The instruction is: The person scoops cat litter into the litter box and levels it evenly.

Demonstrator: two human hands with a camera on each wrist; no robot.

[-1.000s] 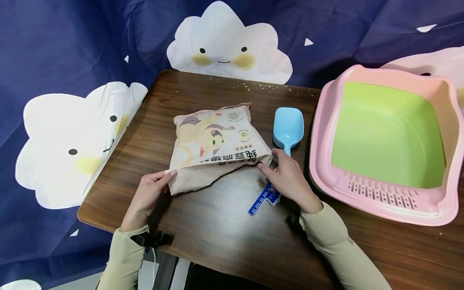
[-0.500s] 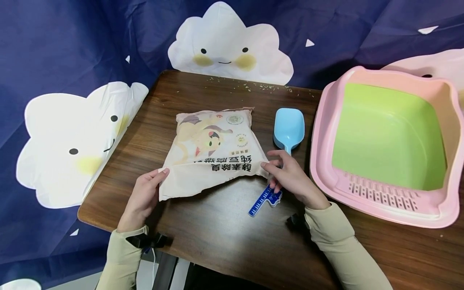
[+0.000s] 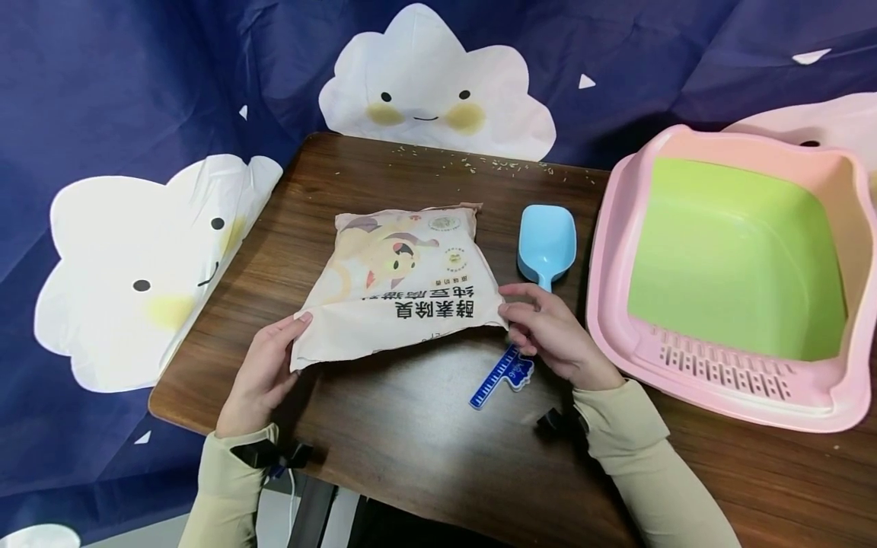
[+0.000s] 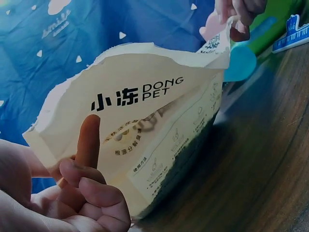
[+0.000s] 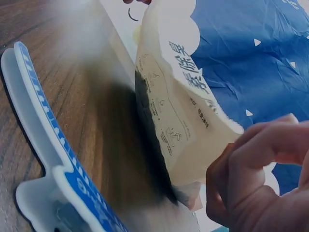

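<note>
A cream cat litter bag (image 3: 400,266) with a cat picture and dark lettering lies on the table, its near end raised toward me. My left hand (image 3: 259,373) pinches its near left corner, thumb on top; in the left wrist view, one finger (image 4: 88,142) stretches along the bag's lettered underside. At the near right corner, my right hand (image 3: 551,339) pinches the edge between thumb and fingers. The near edge looks torn and wavy in the left wrist view. Just below the right hand lies a blue and white clip (image 3: 507,377) with a piano-key pattern.
A light blue scoop (image 3: 546,237) lies right of the bag, its handle partly behind the right hand. Farther right stands a pink litter box (image 3: 606,297) with a green inside. Pale crumbs (image 3: 503,164) dot the table's far edge, before a blue cloud-print curtain (image 3: 617,46).
The bag's near end has unfolded and flattened, showing more lettering. My left hand has moved left with its corner. My right hand has shifted its hold on the right corner.
</note>
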